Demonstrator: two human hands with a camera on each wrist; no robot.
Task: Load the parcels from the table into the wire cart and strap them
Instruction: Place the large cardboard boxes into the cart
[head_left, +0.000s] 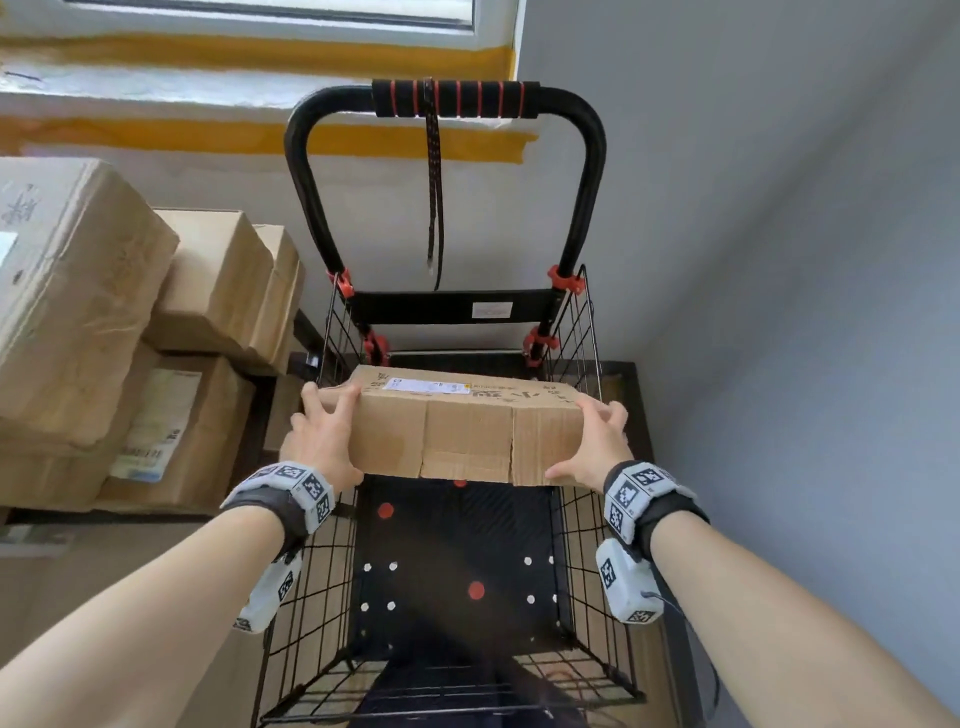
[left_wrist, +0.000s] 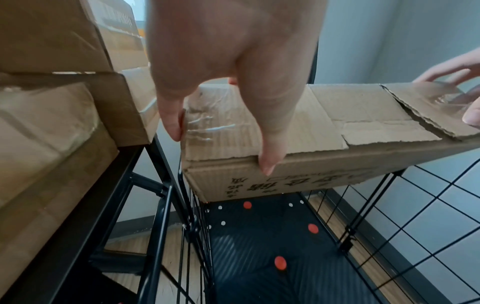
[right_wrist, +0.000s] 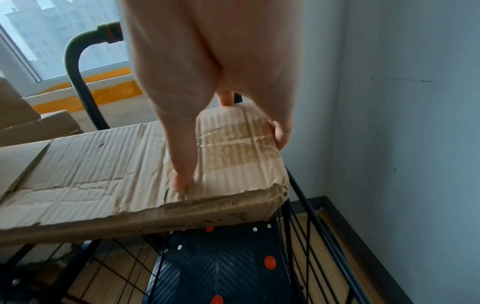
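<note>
Holding a flat box (head_left: 457, 434) level over the open top of the cart (head_left: 582, 525), I have it by both short ends, its long side facing me and the label side turned toward the far end of the cart. My left hand (head_left: 322, 436) clamps the left end, thumb lying along the near face and fingers curled over the far edge; my right hand (head_left: 597, 441) clamps the right end the same way, thumb pressed on the torn near face, fingers wrapped round the corner. The box spans almost the whole width between the wire sides and sits above the rim, not down inside. Under it the cart floor (head_left: 457, 571) is dark, ribbed, dotted with red and white spots. At the cart's far end the handle (head_left: 454, 98) rises, with a strap (head_left: 434, 192) hanging down from its grip. Left of the cart, more boxes (head_left: 88, 291) are stacked on the table (head_left: 260, 410), close against the cart's left side. A grey wall (head_left: 779, 260) stands to the right.
</note>
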